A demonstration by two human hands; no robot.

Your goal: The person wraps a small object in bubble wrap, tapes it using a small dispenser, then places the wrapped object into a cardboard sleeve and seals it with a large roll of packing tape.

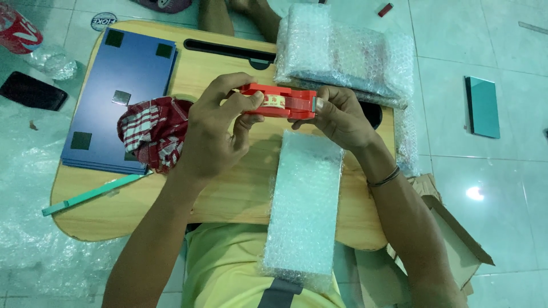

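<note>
Head view: my left hand [214, 134] and right hand [337, 117] pinch the light, stiff tape dispenser [279, 101] by its ends, above the soft bubble-wrapped panel [305, 205].

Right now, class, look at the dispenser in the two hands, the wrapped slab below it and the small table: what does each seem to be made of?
Red tape dispenser: looks like moulded plastic, smooth with a slight gloss. Wrapped slab: clear bubble wrap, shown by rows of small air cells; contents hidden. Lap table: pale wood or wood-look board, faint grain, matt.
</note>
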